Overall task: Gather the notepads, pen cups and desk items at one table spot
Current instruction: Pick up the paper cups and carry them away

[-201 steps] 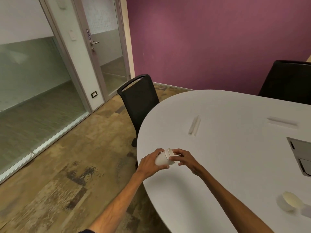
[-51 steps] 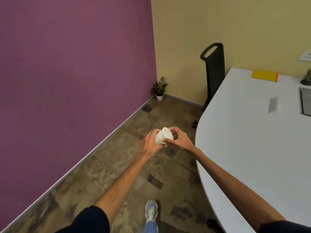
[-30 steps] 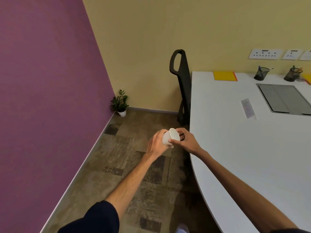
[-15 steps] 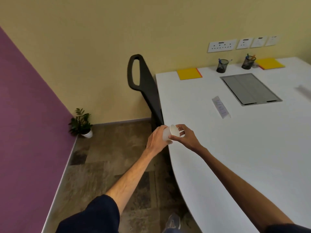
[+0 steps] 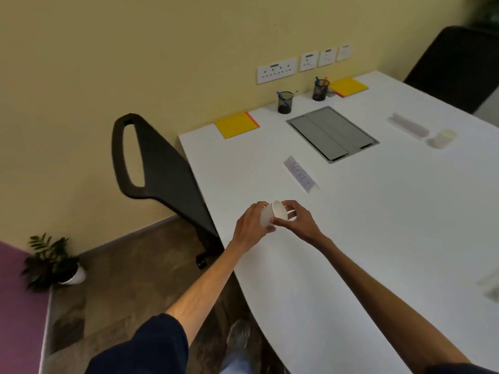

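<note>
Mostly undone: both hands, left hand [image 5: 249,226] and right hand [image 5: 298,224], grip a white paper cup [image 5: 271,215] above the bench [image 5: 378,238]; notepads [image 5: 236,125] and pen cups [image 5: 285,102] sit scattered near the wall.

Black chair [image 5: 159,168], potted plant [image 5: 51,263], wall sockets [image 5: 276,70].

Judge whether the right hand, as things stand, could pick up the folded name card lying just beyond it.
Probably not yet: the tabletop between right hand and name card lies bare, but both hands hold the paper cup.
</note>
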Motion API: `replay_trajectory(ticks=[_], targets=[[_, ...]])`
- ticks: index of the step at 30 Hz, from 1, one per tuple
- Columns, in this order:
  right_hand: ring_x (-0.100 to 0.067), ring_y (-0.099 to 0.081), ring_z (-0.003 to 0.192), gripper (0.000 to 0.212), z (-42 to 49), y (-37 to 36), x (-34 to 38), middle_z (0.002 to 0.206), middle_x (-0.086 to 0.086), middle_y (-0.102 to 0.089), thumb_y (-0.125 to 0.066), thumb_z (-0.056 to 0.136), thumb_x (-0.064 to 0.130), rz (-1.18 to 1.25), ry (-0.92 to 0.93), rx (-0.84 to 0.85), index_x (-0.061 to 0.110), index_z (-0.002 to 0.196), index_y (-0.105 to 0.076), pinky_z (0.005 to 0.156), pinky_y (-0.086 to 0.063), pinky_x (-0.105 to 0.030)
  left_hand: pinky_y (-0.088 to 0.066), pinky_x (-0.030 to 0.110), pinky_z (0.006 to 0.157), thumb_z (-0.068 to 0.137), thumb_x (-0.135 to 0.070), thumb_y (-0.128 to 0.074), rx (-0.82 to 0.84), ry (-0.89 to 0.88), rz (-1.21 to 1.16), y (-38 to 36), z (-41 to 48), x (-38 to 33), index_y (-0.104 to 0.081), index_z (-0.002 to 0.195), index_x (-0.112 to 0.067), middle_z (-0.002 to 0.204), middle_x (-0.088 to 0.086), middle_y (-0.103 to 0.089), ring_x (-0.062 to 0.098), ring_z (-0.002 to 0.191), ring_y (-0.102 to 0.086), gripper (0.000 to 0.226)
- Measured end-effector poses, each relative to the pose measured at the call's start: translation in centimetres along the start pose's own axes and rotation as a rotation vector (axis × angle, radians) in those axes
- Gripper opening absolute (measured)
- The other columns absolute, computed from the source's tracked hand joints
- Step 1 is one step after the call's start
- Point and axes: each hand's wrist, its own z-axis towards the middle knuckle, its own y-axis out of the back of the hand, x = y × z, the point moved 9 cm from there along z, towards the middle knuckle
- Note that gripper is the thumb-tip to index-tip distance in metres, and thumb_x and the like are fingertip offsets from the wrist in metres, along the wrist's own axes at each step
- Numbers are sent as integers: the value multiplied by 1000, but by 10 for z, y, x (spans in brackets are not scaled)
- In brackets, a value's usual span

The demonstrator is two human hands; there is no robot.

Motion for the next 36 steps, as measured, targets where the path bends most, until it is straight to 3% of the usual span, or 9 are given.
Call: replay_trajectory(ticks=[10, 18, 22, 36], targets=[[-10, -62, 96, 62, 39, 61, -50, 112, 8, -63, -83, 64, 52, 0, -131, -232, 26, 114, -58, 75, -53, -22, -52, 34, 85, 71, -35, -83, 208, -176, -21, -61, 92, -31, -46, 129, -20, 125, -2, -56, 20, 108, -57, 71], [-13, -59, 94, 67, 72, 100, -83, 114, 3, -60, -86, 64, 45, -72, -261, -431, 21, 119, -55, 75, -51, -24, -45, 34, 99, 78, -26, -79, 323, -222, -37, -101, 147, -29, -37, 141, -16, 140, 3, -49, 21, 125, -50, 76], [-16, -56, 101, 75, 79, 113, -107, 119, 3, -56, -86, 61, 47, -144, -361, -514, 22, 123, -52, 83, -52, -35, -43, 37, 103, 79, -27, -77, 366, -214, -9, -116, 166, -15, -34, 144, -18, 143, 3, -46, 21, 130, -45, 78], [-27, -55, 112, 79, 100, 114, -153, 127, -4, -48, -83, 65, 41, -312, -593, -543, 18, 131, -45, 84, -47, -38, -39, 34, 102, 80, -28, -76, 441, -137, 26, -151, 191, 34, -37, 142, -17, 142, 0, -45, 19, 129, -43, 74]])
